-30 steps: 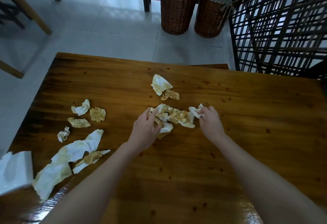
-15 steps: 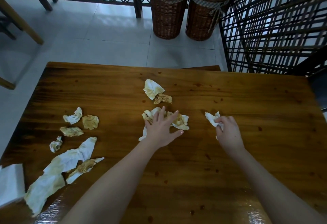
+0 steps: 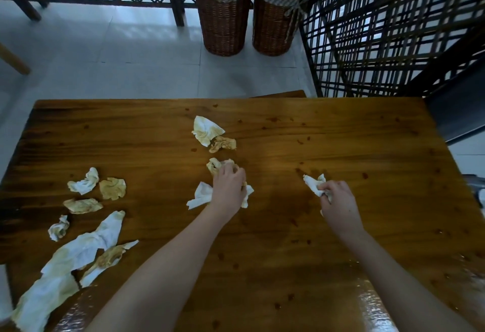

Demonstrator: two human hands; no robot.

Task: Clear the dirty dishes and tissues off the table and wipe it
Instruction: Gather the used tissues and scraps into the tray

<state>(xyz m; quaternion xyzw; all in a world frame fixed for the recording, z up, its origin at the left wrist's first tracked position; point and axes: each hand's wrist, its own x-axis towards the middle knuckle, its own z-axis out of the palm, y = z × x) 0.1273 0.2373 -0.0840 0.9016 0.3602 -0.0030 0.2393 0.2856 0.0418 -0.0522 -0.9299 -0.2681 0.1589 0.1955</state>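
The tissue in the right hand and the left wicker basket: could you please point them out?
Tissue (image 3: 311, 185) in the right hand (image 3: 341, 204): head view, its white free end.
Left wicker basket (image 3: 222, 22): head view, its woven side.

L hand (image 3: 228, 190), mid-frame, grips stained crumpled tissues (image 3: 202, 196); R hand (image 3: 341, 205), right of centre, pinches white crumpled tissue (image 3: 313, 186).

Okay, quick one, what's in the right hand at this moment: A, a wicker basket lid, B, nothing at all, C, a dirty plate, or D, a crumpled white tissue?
D: the right hand pinches a crumpled white tissue between its fingertips, while the left hand grips the stained tissue bunch in the middle of the table.
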